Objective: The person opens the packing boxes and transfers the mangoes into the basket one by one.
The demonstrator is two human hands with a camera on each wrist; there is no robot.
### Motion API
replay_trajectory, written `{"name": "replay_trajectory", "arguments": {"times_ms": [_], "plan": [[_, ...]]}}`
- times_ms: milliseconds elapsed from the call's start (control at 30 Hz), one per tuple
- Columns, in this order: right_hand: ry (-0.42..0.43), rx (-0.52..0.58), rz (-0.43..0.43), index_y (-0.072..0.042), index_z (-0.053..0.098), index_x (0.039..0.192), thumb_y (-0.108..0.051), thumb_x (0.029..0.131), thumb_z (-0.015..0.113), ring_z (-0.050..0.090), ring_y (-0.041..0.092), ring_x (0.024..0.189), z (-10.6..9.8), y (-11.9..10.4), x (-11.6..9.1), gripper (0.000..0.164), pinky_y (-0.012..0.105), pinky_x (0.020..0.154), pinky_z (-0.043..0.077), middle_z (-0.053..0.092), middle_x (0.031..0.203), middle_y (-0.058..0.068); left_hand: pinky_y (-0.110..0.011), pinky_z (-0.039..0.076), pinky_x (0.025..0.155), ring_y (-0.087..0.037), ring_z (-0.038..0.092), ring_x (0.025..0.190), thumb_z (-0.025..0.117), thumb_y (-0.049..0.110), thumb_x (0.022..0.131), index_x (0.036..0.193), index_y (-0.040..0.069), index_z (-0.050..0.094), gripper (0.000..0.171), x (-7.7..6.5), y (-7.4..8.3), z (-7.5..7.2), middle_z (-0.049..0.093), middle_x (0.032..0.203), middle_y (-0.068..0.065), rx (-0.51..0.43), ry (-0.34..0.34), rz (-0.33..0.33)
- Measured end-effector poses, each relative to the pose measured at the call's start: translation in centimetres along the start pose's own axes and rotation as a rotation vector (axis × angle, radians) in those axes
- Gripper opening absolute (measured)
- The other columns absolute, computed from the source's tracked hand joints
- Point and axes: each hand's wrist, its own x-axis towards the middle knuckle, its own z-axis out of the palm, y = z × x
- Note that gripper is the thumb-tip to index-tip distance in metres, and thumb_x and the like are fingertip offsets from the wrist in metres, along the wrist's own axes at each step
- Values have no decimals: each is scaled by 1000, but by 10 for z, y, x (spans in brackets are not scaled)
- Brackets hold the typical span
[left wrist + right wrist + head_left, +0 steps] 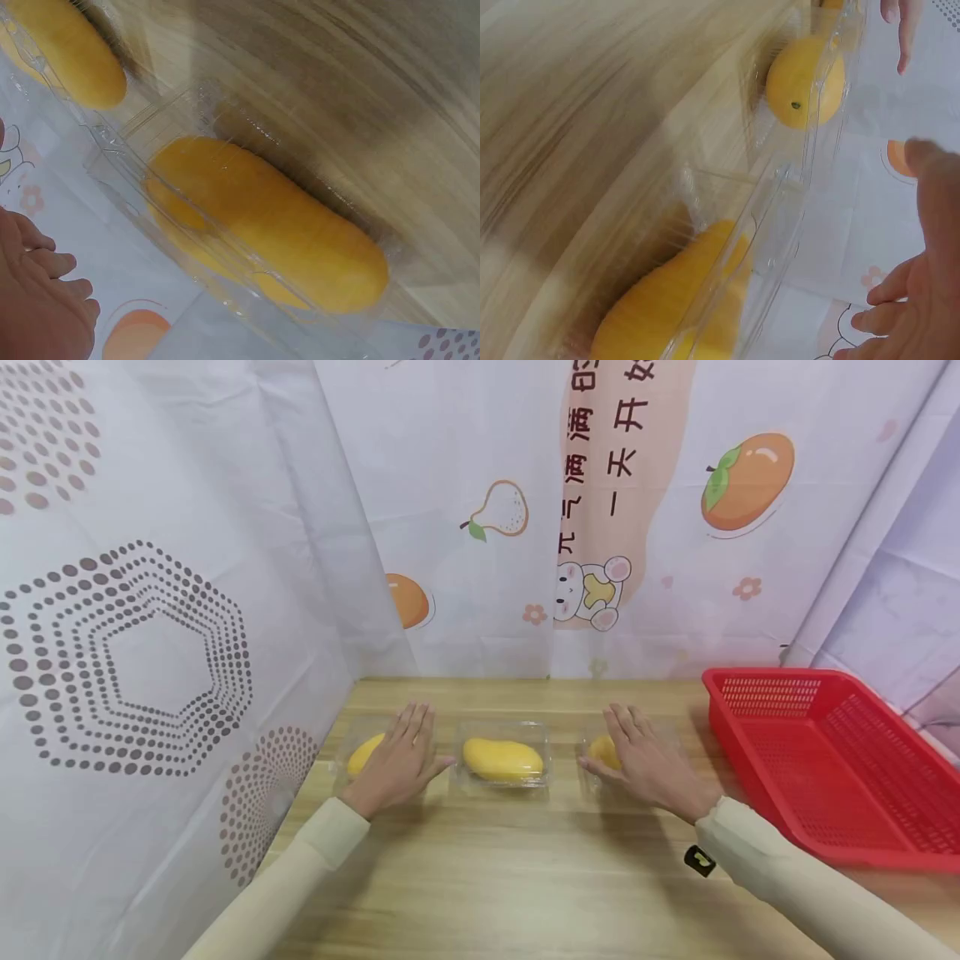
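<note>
Three clear plastic boxes stand in a row on the table, each with a yellow mango inside. My left hand [397, 762], fingers straight, lies over the left box and partly covers its mango [363, 755]. Over the right box my right hand [651, 767] is spread with the thumb out to the left, hiding most of the mango [602, 750] there. Between the hands sits the middle box [546, 752], lid down, its mango [502, 761] in full sight. The left wrist view shows one boxed mango [262, 225] close up; the right wrist view shows another mango [690, 300].
A red perforated plastic basket [750, 756] stands at the right, beyond my right hand. The wooden table [480, 877] ends at a printed curtain [465, 635] behind the boxes. Another dotted curtain [165, 693] hangs along the left side.
</note>
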Motion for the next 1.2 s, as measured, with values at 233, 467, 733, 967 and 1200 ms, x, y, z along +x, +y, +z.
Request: {"name": "replay_trajectory", "arguments": {"times_ms": [233,467,733,967,1200], "plan": [[40,79,-18,0,40,156,-60,102,53,34,47,145,-2,-6,7,81,66,112,33,42,156,25,-52,22,122,-43,36,146,55,38,107,151,-14,37,70,-5,-6,1,40,155,-30,-57,80,-19],[193,93,-129,2,62,136,-34,101,67,60,43,122,5,-11,14,50,59,100,49,66,129,22,-52,43,109,-43,55,126,61,27,105,138,-14,54,53,-15,-14,1,60,134,-29,-73,224,-12],[266,116,-193,1,71,121,-27,98,72,66,36,109,12,-21,20,36,54,90,55,73,116,16,-51,50,97,-39,61,112,65,20,102,129,-11,62,41,-25,-22,3,66,120,-25,-106,315,-33],[295,135,-238,1,73,115,-22,96,75,67,32,102,17,-31,25,29,49,85,57,73,110,14,-51,52,93,-39,63,107,67,16,100,122,-11,65,35,-30,-27,7,68,114,-25,-119,357,-32],[355,165,-315,-1,75,106,-16,92,79,68,28,93,19,-45,33,21,45,78,58,74,102,10,-50,55,88,-38,65,100,72,10,94,108,-8,70,23,-36,-34,10,70,106,-22,-91,451,-11]]}}
